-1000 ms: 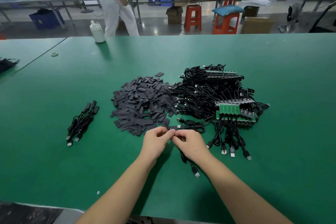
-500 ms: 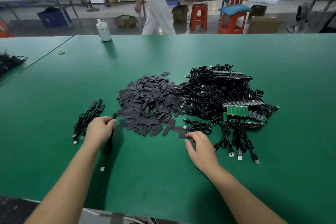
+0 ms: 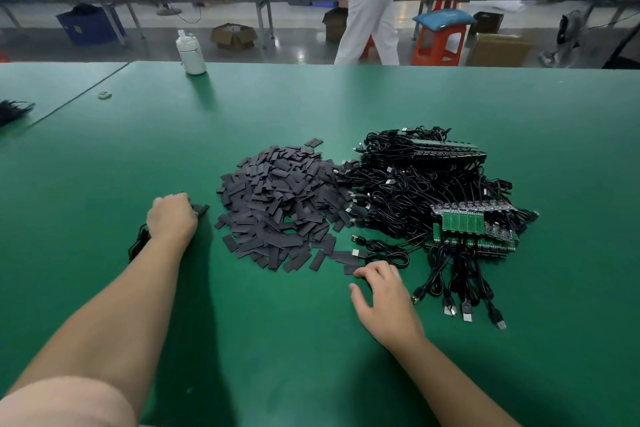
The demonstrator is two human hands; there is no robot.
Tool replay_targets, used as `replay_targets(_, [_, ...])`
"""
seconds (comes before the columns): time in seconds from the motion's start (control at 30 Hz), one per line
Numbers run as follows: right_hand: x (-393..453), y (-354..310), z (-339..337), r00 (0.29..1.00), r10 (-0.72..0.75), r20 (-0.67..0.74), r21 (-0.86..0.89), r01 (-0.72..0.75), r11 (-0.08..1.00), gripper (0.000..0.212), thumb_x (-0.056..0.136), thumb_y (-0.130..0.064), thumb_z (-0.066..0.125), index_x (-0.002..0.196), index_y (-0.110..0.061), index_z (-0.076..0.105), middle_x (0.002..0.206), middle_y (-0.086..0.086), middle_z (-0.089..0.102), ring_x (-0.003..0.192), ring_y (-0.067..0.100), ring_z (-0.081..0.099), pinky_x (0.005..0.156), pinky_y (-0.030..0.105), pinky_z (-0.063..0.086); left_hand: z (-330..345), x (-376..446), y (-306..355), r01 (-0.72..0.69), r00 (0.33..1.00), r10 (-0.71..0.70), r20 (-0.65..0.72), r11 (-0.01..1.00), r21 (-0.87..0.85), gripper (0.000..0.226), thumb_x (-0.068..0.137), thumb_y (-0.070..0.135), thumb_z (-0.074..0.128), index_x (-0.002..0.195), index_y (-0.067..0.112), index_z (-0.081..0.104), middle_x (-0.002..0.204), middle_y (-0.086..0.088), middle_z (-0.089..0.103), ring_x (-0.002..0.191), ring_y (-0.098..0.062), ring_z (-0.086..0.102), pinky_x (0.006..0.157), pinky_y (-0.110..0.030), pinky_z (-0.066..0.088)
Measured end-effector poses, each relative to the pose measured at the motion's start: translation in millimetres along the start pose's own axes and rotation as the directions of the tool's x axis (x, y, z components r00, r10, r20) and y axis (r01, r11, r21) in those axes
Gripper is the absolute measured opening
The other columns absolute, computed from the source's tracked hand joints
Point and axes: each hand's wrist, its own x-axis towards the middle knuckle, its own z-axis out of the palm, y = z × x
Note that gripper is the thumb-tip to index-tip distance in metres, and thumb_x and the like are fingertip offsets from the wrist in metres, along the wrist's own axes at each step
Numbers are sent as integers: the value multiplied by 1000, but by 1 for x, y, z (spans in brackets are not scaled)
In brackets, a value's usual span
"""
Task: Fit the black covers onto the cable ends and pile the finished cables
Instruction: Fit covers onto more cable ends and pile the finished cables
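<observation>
Over at about 9 o'clock on the green table, the left hand sits knuckles-up on the little bundle of finished cables, fingers curled down around a covered cable end that pokes out toward 2 o'clock from under the fingertips. Most of that bundle is hidden under the hand and wrist, so only a bit of black loop shows on the 8 o'clock side.

Dead centre is the big heap of black covers, flat little rectangles all jumbled up, with a few strays scattered off its 5 o'clock edge.

Just past those strays, the right hand lies palm-down on the table with fingers relaxed and slightly spread, thumb out to the side, not gripping anything. Its fingertips are right beside one loose cover and a coiled cable with a metal plug; can't tell if they actually touch either.

At 3 o'clock from the covers is the tangled pile of unfinished cables, touching the cover heap, with green circuit boards stacked on its near side and several plugs fanning out toward 6 o'clock.

Way back at 11 o'clock a white bottle stands near the far edge, and a person in white trousers is in the aisle behind.
</observation>
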Motion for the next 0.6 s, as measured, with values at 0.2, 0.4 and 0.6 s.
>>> replay_targets(0.2, [-1,-1,-1,1000,3,8,34,-4,999,27,100,-40,50,120,-25,59,112,-18,45,111,-1,40,89,20,39,-9,-37,59,-237,940,178,-290,955,-181,24,93,13,52,111,12,68,102,-10,68,86,-25,61,69,-35,52])
replay_targets(0.4, [0,-5,-11,995,92,-31,252,-81,964,18,100,-33,54,95,-22,67,99,-15,58,94,1,54,81,25,44,-21,-136,188,-425,860,507,-66,638,-642,19,96,26,56,107,27,72,90,11,73,56,-3,59,54,-20,48])
replay_targets(0.6, [-6,-1,-70,961,239,-138,364,-175,915,53,103,-35,46,57,-14,60,55,4,60,54,20,57,60,41,47,-14,-210,276,-335,745,657,117,520,-785,21,90,42,64,95,25,75,91,10,73,85,-7,65,75,-23,48])
